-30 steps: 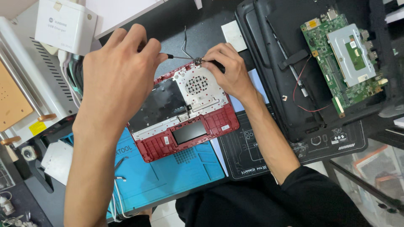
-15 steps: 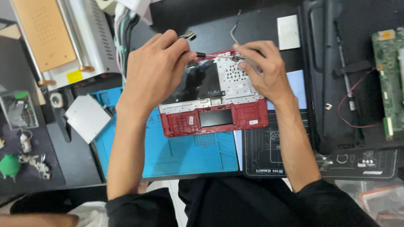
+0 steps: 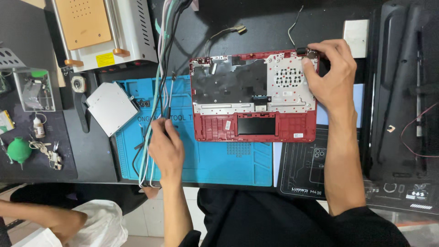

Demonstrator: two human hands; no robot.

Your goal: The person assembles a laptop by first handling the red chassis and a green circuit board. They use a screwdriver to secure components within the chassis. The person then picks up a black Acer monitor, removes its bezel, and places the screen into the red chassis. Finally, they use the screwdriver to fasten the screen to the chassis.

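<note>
Here, seen from above, a red plastic laptop palm-rest shell with a silver perforated metal plate (image 3: 254, 96) lies face down across the far edge of a blue silicone repair mat (image 3: 206, 158) on a dark worktop (image 3: 256, 27). The right hand (image 3: 331, 75) rests on the shell's far right corner, its fingers curled and pinching a small dark part there, near a thin loose wire; exactly what is pinched is too small to tell. The left hand (image 3: 165, 146) lies on the mat just left of the shell, loosely closed around a slim dark tool, probably a screwdriver or pick, beside a bundle of pale green and grey cables (image 3: 157, 91) that runs down across the mat. To the left of the cables sits a flat silver square drive-like part (image 3: 111, 108), and beyond it a white machine with an orange top plate (image 3: 98, 32). A black mat with white line drawings (image 3: 304, 169) lies under the right forearm, and a large black laptop casing (image 3: 402, 91) fills the right side. At the lower left another person's arm (image 3: 50, 217) shows, apart from the work. The shell looks light and fairly stiff, but thin, likely to flex if lifted by one corner; its edges and the bare red rim seem the safest hold, since the black sheet, ribbon connectors and wires look fragile.
</note>
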